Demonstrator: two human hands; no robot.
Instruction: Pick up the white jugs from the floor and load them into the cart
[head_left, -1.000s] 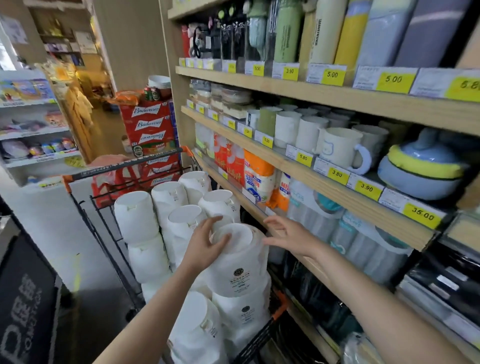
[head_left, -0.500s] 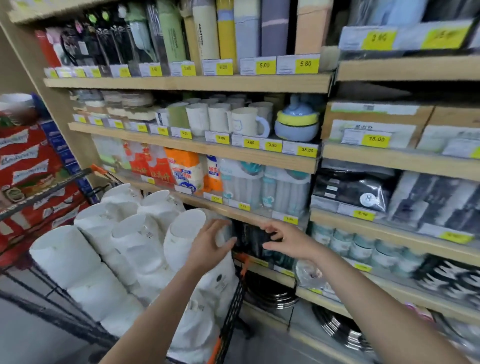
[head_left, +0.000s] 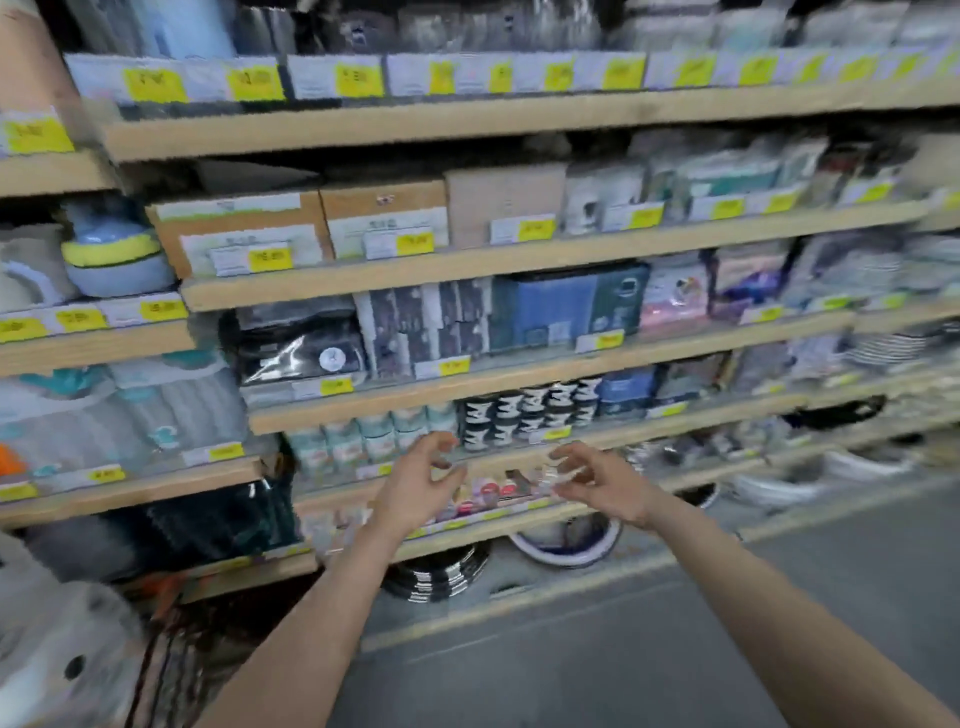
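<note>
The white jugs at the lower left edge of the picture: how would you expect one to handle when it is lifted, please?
The white jugs look bulky and smooth, so probably a two-hand lift and perhaps slippery. They may be fragile if ceramic; blur hides the material. Both the left hand and right hand are empty.

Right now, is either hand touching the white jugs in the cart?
Apart. The head view shows the left hand and right hand empty in mid-air, well clear of the white jugs at lower left.
</note>
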